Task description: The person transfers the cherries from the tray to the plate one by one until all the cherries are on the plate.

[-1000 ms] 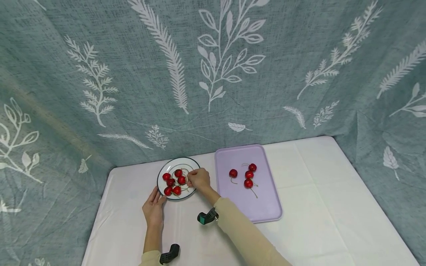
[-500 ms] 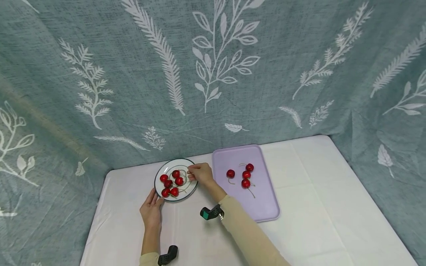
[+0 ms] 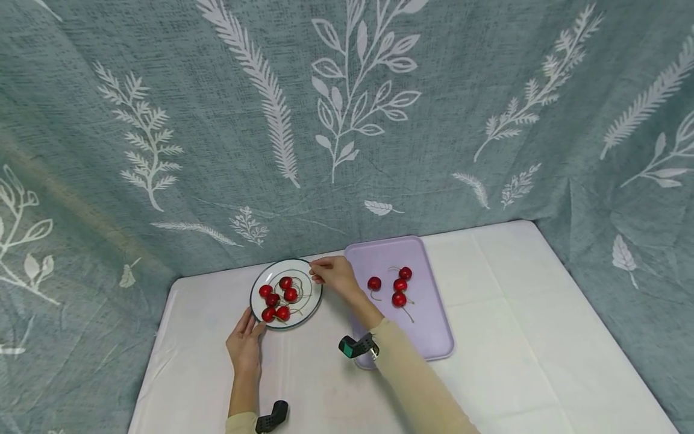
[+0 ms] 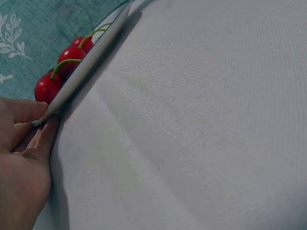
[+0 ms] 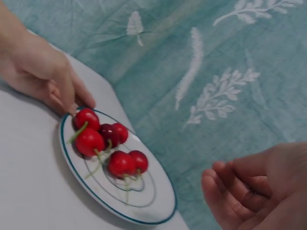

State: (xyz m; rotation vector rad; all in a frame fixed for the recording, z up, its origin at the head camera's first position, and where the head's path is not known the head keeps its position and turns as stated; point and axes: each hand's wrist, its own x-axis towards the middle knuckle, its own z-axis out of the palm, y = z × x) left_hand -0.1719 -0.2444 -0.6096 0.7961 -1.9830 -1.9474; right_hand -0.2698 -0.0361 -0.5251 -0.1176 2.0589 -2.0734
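A white plate (image 3: 306, 306) with a dark blue-green rim holds several red cherries (image 3: 283, 313) with thin stems, gathered on its left side. My left hand (image 3: 244, 349) pinches the plate's near-left rim; in the left wrist view the thumb lies on top and the fingers (image 4: 46, 136) underneath. Over the plate's far-right edge is my right hand (image 3: 334, 274). Its fingers (image 5: 225, 184) are loosely curled with nothing between them in the right wrist view, apart from the cherries (image 5: 121, 164).
A lilac tray (image 3: 425, 337) lies right of the plate, partly under the right forearm, with several more cherries (image 3: 399, 299) on it. White cloth (image 3: 509, 313) covers the table, and a patterned green curtain (image 3: 217, 150) hangs behind its far edge.
My right hand has moved away from the cherries on the plate, back toward its far-right rim and the tray. The left hand keeps its hold. The head view has shifted slightly.
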